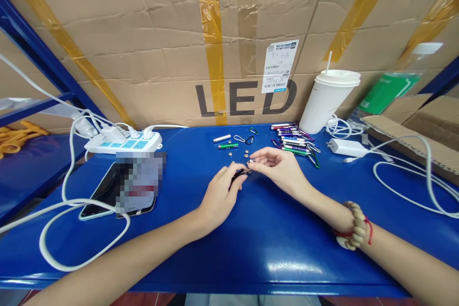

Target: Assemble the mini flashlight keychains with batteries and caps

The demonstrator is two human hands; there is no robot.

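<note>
My left hand (pixel 223 194) is closed around a small black flashlight tube (pixel 238 175), its open end turned toward my right hand. My right hand (pixel 281 170) pinches a small silver button cell (pixel 251 160) just above that end; the fingers partly cover it. Behind the hands lie several loose button cells (pixel 230 154), a green flashlight tube (pixel 228 146) and a silver tube (pixel 222 138). Close by are a silver carabiner (pixel 239 138), a black carabiner (pixel 249 140) and a green carabiner (pixel 254 131).
A pile of coloured mini flashlights (pixel 292 139) with carabiners lies behind my right hand. Further right stand a white cup (pixel 328 100) and a bottle (pixel 389 88), near a white charger (pixel 347 147). Phones (pixel 103 191), looping cables and a power strip (pixel 143 143) occupy the left.
</note>
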